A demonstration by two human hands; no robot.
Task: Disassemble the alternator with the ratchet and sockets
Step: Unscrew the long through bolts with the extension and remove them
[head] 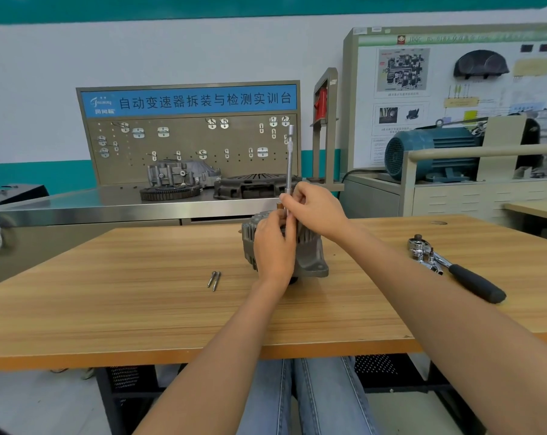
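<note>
in the head view, the alternator (310, 252) is standing on the wooden desk (140, 293), near its middle, and both hands are working at its top. the left hand (273, 246) is lying against the housing's near side, its fingers curling over the upper edge. the right hand (316, 208) is pinching the lower end of a long extension bar (290, 158), which is rising upright from the alternator. two loose bolts (214, 280) are lying just left of the alternator, and the ratchet (454, 266) is resting well apart on the right.
</note>
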